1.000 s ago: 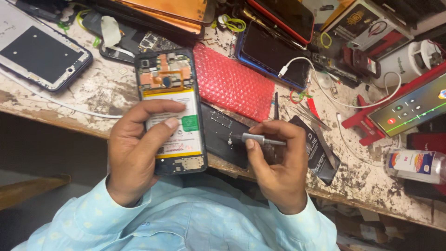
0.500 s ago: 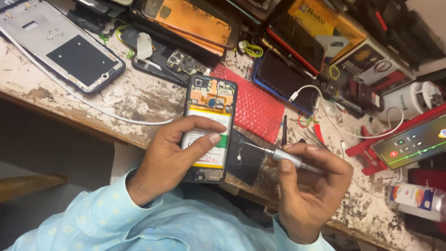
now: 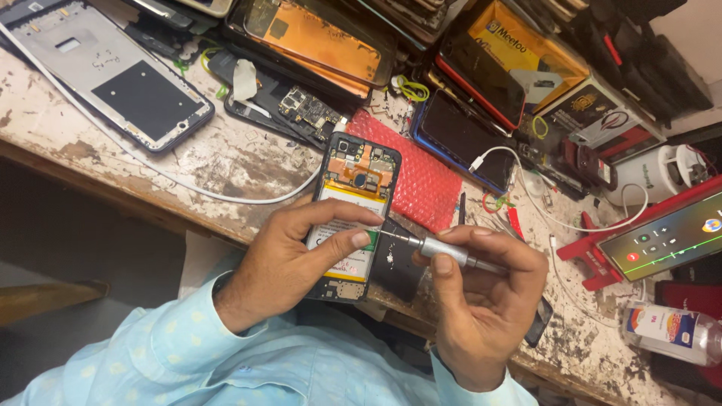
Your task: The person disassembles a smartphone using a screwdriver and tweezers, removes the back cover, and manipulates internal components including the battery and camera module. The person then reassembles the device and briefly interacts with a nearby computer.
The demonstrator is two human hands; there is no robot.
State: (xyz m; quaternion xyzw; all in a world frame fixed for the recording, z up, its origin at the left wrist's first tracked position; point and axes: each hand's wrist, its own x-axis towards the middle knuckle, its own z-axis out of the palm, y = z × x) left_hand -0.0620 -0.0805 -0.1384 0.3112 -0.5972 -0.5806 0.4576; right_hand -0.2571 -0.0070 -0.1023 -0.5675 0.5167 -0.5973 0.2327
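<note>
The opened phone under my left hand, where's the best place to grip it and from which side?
Grip the opened phone by its long edges at the lower half, coming from the near table edge as the left hand does. It lies flat; exposed boards sit at the far end, and the screwdriver in the right hand works its right side.

I see an open phone lying flat with its back off, under my left fingers. A thin silver screwdriver sits between my right fingers, tip on the phone.
</note>
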